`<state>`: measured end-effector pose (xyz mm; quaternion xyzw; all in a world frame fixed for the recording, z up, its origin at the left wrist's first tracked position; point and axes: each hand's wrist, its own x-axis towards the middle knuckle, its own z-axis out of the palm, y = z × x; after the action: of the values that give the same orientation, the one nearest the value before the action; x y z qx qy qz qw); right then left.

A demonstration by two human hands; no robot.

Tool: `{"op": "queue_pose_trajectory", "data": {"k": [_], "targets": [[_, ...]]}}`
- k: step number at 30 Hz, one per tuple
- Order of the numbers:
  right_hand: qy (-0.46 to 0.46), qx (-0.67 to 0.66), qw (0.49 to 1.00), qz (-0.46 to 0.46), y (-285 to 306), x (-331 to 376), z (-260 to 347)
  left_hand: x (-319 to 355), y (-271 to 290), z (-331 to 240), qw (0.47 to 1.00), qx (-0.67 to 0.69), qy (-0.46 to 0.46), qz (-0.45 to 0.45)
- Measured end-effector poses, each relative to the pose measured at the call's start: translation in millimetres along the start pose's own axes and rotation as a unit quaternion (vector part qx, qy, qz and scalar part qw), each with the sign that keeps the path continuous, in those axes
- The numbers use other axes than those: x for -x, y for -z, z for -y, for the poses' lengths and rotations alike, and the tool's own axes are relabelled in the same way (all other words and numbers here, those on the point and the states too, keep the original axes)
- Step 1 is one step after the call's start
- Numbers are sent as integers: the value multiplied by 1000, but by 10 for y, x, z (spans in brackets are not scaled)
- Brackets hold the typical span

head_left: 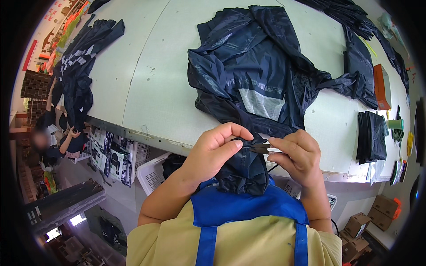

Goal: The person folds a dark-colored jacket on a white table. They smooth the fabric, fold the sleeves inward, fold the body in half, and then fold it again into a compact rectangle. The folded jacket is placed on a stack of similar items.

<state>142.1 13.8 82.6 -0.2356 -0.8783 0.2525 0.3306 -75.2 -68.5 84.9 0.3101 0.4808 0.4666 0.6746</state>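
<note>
A dark navy jacket (pixel 253 71) with a white mesh lining patch lies spread on the pale worktable (pixel 146 80), and one part of it hangs over the near edge toward me. My left hand (pixel 215 150) pinches a fold of that hanging fabric between thumb and fingers. My right hand (pixel 299 155) holds small thread snips (pixel 262 148), their blades touching the pinched fold right beside my left thumb. Below the hands the fabric bunches against my blue apron.
More dark garments (pixel 77 66) lie at the table's far left, and others run along the far right. A folded black stack (pixel 372 135) and an orange box (pixel 381 86) sit at the right. A white basket (pixel 153 173) stands under the table. Another person (pixel 57 142) sits at the left.
</note>
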Motion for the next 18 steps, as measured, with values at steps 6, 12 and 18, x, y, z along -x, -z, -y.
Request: {"op": "queue_pose_trajectory", "data": {"k": [6, 12, 18], "targets": [[9, 18, 1000, -4, -6, -6, 37, -3, 3, 1, 1000, -12, -14, 1], [-45, -36, 998, 1, 35, 61, 16, -17, 0, 20, 999, -20, -29, 6], [-81, -42, 996, 19, 74, 28, 26, -10, -15, 30, 997, -56, -58, 11]]}}
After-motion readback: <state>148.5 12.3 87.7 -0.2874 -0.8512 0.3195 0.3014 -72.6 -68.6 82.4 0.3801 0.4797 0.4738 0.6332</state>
